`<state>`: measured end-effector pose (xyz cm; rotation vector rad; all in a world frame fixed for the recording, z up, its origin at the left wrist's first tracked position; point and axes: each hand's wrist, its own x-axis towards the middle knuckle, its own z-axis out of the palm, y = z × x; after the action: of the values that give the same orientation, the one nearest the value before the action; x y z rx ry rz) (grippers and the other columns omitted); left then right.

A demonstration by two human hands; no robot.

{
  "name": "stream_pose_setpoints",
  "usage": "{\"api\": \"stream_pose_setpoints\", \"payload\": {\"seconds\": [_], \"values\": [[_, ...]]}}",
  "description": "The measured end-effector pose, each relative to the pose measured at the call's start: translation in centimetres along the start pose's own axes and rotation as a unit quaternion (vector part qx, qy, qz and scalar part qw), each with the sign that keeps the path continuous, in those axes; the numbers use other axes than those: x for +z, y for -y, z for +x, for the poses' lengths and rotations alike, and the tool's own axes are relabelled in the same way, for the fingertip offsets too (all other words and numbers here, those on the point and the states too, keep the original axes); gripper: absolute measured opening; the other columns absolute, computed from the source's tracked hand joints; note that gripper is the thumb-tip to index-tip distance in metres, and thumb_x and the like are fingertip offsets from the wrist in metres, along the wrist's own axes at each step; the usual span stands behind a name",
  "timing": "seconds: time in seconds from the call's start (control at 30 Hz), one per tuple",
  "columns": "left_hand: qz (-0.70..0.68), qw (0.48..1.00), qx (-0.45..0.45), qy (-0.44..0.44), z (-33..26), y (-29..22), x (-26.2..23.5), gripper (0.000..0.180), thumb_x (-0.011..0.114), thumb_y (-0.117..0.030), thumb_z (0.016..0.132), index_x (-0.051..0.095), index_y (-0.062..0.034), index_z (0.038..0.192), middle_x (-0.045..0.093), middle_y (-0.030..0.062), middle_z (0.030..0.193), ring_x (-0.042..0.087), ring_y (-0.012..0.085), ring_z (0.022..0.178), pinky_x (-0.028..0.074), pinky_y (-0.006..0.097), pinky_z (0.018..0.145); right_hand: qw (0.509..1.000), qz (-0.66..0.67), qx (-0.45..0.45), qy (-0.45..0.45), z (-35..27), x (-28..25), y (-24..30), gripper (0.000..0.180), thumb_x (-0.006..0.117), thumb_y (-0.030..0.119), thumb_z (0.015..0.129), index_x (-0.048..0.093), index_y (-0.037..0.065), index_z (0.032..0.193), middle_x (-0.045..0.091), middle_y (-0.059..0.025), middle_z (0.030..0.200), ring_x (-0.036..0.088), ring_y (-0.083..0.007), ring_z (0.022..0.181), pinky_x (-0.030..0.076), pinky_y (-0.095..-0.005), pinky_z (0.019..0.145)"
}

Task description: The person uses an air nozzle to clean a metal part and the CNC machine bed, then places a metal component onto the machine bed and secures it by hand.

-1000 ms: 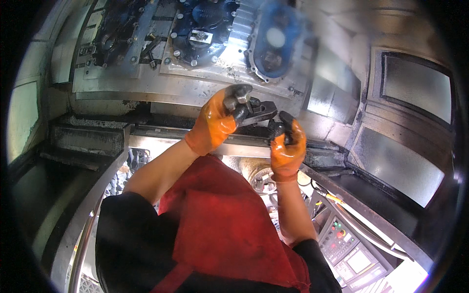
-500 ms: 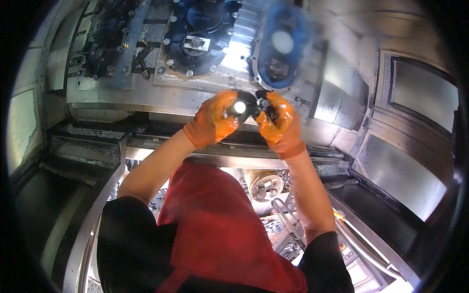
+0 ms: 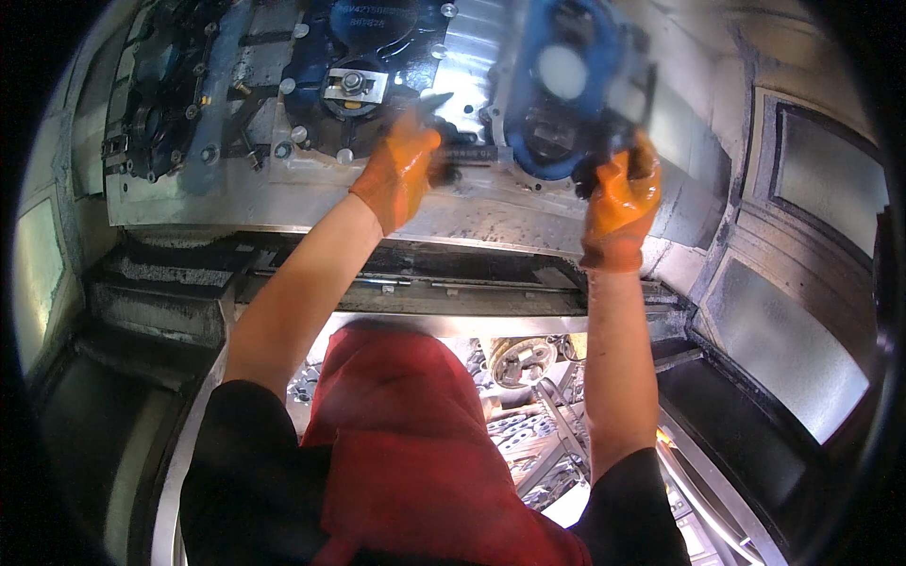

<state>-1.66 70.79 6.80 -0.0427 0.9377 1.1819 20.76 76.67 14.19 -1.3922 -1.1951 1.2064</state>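
Note:
Orange gloves cover both my hands. My left hand (image 3: 398, 168), in front of the middle dark-blue cast cover (image 3: 311, 71), is closed round a dark tool that smears with motion. A flat marked bar (image 3: 481, 154) reaches from that tool toward the right, and a pointed tip shows above my fingers; its exact kind is unclear. My right hand (image 3: 623, 200) is closed beside the lower right end of a long oval blue casting (image 3: 540, 168). A blurred dark thing (image 3: 590, 174) shows at its fingers; I cannot make out what it is.
A bolted clamp plate (image 3: 354, 85) sits on the middle cover, with several bolts round its rim. Another dark casting (image 3: 156, 113) stands at the left. All rest on a metal fixture plate (image 3: 274, 203). Machine walls with a window panel (image 3: 830, 174) rise at the right.
My hands were together in front of the fixture, holding dark things. They have moved apart, the left toward the middle cover and the right toward the oval casting. The view has shifted slightly.

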Motion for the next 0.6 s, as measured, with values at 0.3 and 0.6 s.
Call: {"api": "stream_pose_setpoints", "payload": {"seconds": [0.3, 0.6], "values": [[0.019, 0.993, -0.045, 0.111, 1.4, 0.5, 2.7, 0.032, 0.045, -0.027, 0.107, 0.058, -0.0129, 0.133, 0.065, 0.0045, 0.123, 0.065, 0.0146, 0.110, 0.054, 0.032, 0.092, 0.993, -0.084, -0.074, 0.023, 1.4, 3.9, -6.9, 0.040, 0.067, 0.009, 0.097, 0.055, -0.005, 0.133, 0.069, -0.0118, 0.107, 0.065, -0.0167, 0.092, 0.053, -0.0313, 0.082], [0.109, 0.994, 0.023, 0.002, 8.5, 3.5, -2.0, 0.021, 0.051, -0.019, 0.103, 0.061, -0.0071, 0.117, 0.067, 0.0046, 0.106, 0.065, 0.0173, 0.099, 0.055, 0.030, 0.085, 0.995, 0.037, -0.049, -0.085, 3.6, 4.6, -10.3, 0.035, 0.068, 0.010, 0.097, 0.058, 0.001, 0.129, 0.065, -0.0038, 0.102, 0.060, -0.0119, 0.086, 0.051, -0.0264, 0.075]]}}
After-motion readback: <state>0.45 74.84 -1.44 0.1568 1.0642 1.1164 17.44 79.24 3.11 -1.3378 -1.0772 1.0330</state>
